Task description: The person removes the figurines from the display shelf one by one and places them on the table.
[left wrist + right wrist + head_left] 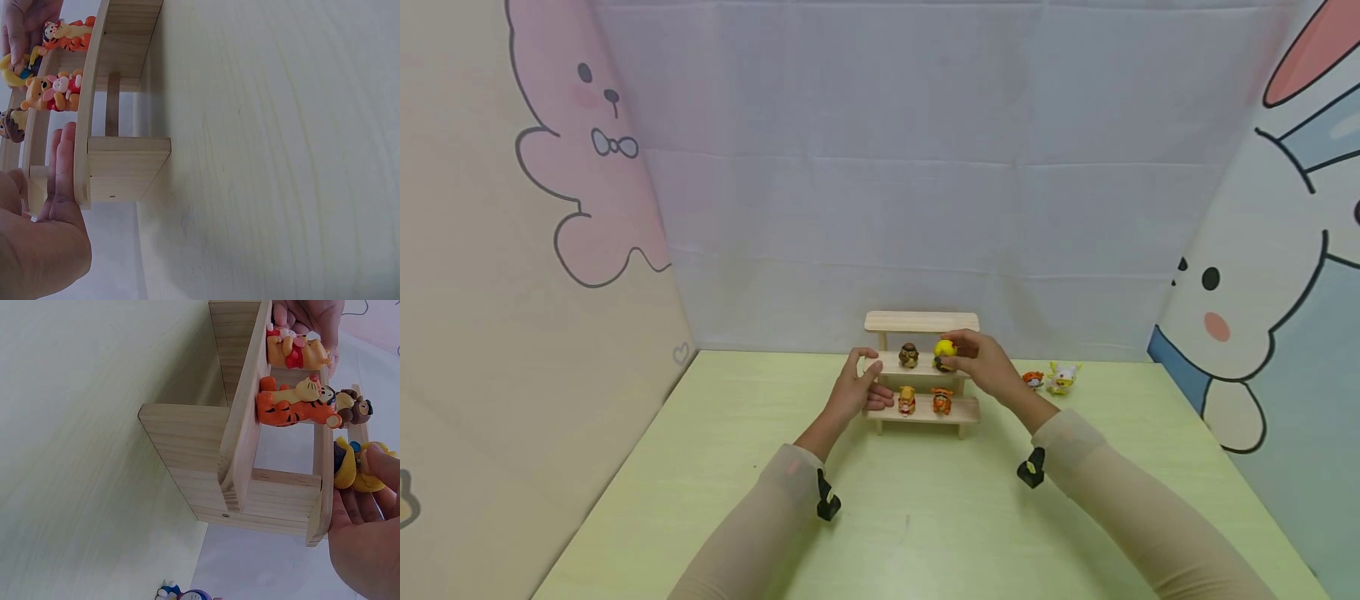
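Observation:
A small three-step wooden display shelf (pixel 923 322) stands on the table. At its left end my left hand (pixel 853 392) grips the middle step, thumb above and fingers (pixel 62 162) below it. My right hand (pixel 988 362) pinches a figurine in yellow (pixel 364 465) between thumb and fingers, at the right of the middle step. Left of it on that step stands a brown owl-like figurine (pixel 908 356). The bottom step carries a Winnie-the-Pooh figurine (pixel 53 92) with a small pink figure on its front, and an orange striped Tigger figurine (pixel 297 403).
On the table right of the shelf are an orange and white figurine (pixel 1033 380) and a white and yellow one (pixel 1063 378). A white cloth (pixel 917 167) hangs behind the table (pixel 895 533). Cartoon-printed panels (pixel 1240 333) flank both sides.

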`<action>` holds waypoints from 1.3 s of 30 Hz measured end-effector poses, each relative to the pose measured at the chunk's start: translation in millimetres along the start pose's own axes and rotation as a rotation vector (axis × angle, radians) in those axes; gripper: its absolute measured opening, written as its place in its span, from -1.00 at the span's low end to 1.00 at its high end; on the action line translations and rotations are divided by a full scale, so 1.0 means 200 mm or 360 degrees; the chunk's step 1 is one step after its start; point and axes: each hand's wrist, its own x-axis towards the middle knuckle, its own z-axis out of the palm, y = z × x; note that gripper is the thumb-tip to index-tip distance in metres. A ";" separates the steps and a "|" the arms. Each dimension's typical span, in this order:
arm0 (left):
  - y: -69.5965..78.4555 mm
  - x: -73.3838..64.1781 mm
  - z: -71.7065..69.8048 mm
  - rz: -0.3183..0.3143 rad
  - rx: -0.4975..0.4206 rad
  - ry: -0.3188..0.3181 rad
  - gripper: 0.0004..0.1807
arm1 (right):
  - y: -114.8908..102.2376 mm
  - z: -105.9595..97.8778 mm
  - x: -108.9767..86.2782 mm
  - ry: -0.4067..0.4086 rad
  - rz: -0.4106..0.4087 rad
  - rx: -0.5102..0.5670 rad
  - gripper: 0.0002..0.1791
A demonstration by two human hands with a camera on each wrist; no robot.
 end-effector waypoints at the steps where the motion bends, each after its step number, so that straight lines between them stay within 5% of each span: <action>1: 0.00 0.00 0.00 0.0006 0.0000 0.0010 -0.53 | 0.00 0.00 0.00 0.0005 0.0004 -0.0002 -0.51; 11: -0.01 0.00 0.01 0.0029 0.0013 0.0061 -0.63 | 0.02 -0.05 -0.04 0.0011 -0.0003 0.0003 -0.50; 32: 0.00 0.01 0.00 -0.0002 -0.0005 0.0008 -0.55 | 0.08 -0.18 -0.12 0.0004 -0.0072 -0.0046 -0.51; 39: 0.08 -0.05 0.00 -0.0015 -0.0010 -0.0056 -0.55 | 0.11 -0.23 -0.16 0.0026 -0.0084 -0.0079 -0.54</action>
